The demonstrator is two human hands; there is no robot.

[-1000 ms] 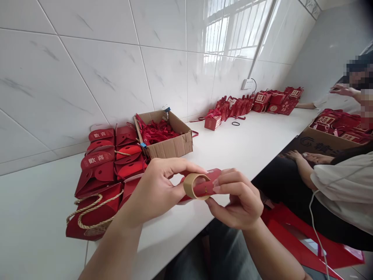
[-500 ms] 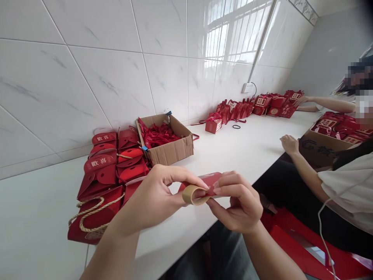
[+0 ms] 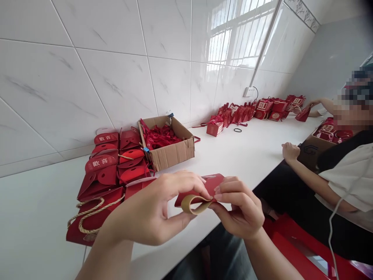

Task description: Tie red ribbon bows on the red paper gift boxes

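Note:
A red flat paper gift box [image 3: 214, 182] is held between both hands above the table, with a tan curled strip [image 3: 186, 204] looped at its near left end. My right hand [image 3: 240, 204] pinches the box near the loop's closed end, thumb below and fingers on top. My left hand [image 3: 163, 206] curves around the loop. Its fingertips press where the strip meets the red paper, while the thumb lies lower and apart from them. Behind my left forearm stand several red gift boxes [image 3: 100, 177] in rows, some with twisted rope handles [image 3: 84, 223].
A cardboard box [image 3: 175, 153] of red ribbons stands by the tiled wall. Farther along are a small red box [image 3: 215, 128], a black ring [image 3: 237, 130] and more red boxes [image 3: 264, 107]. At the right sits a co-worker [image 3: 346, 171] beside a carton [image 3: 310, 151]; another person's hand [image 3: 316, 102] is beyond.
My left thumb has dropped away from the tan loop, which looks flatter and wider. The co-worker has leaned forward. A far hand has lifted a red box from the back row.

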